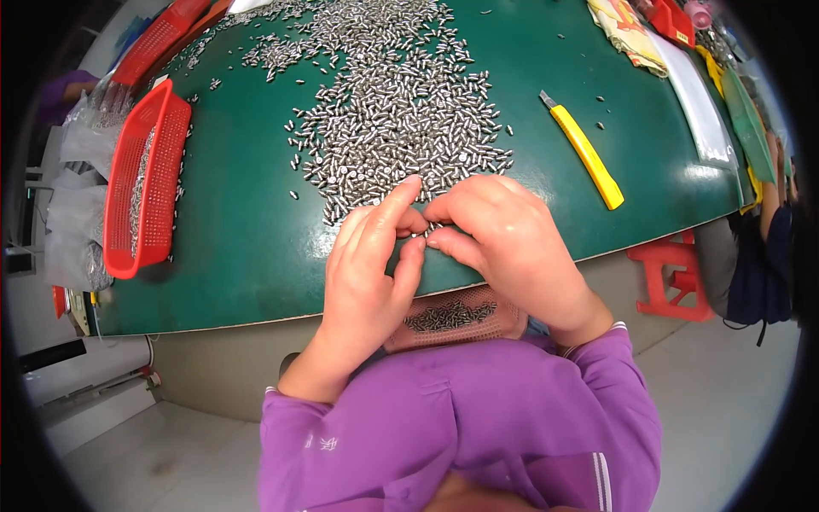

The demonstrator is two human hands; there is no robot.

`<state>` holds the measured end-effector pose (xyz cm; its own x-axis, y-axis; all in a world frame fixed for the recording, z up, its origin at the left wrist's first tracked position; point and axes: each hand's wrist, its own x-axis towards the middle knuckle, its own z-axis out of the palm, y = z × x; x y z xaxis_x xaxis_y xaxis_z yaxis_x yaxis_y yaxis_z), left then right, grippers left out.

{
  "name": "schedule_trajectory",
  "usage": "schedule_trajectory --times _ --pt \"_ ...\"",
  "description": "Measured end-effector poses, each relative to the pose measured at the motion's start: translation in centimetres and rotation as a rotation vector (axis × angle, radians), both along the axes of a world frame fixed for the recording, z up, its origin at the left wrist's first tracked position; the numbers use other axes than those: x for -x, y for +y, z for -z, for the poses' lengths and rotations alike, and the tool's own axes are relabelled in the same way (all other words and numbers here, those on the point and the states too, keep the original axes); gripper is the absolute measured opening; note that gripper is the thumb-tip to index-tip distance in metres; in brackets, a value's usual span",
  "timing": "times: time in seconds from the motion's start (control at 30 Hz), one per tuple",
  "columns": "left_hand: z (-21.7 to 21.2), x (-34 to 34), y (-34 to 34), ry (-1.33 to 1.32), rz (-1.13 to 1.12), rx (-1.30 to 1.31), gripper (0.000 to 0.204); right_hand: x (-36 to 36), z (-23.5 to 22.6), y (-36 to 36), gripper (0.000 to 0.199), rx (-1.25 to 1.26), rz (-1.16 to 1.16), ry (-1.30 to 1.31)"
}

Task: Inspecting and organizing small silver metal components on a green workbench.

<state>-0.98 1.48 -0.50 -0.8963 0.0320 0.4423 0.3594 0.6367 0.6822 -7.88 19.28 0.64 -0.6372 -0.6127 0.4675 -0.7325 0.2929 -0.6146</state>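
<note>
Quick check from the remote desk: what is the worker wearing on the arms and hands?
Both hands, left hand and right hand, are bare, no gloves or rings visible. Purple sleeves end at the wrists; the right cuff shows thin white stripes, and a small pale mark sits on the left sleeve.

Small pins (401, 111): shiny bare metal. Counter (247, 230): matt green, smooth. Left basket (145, 183): red plastic mesh. Right knife (587, 154): glossy yellow plastic. Sleeves (461, 427): purple cloth.

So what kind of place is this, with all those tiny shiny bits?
Probably a small workshop or factory sorting bench. A big heap of little metal pins covers a green table, red plastic baskets hold more, and a yellow utility knife lies nearby.
</note>
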Motion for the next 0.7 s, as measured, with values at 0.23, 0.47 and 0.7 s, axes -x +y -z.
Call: schedule_trajectory --times 0.23,0.47,0.7 --pt "-0.3 -0.2 0.0 -0.062 -0.03 0.006 0.068 -0.2 0.0 0.1 0.015 -0.042 -0.011 0.051" --pt "-0.2 0.2 -0.1 -0.004 0.036 0.043 0.064 -1.3 0.0 0.5 0.014 -0.042 0.084 0.066" --pt "-0.2 0.0 0.0 -0.018 0.011 0.06 0.062 -1.5 -0.2 0.6 0.019 -0.058 0.08 0.089"
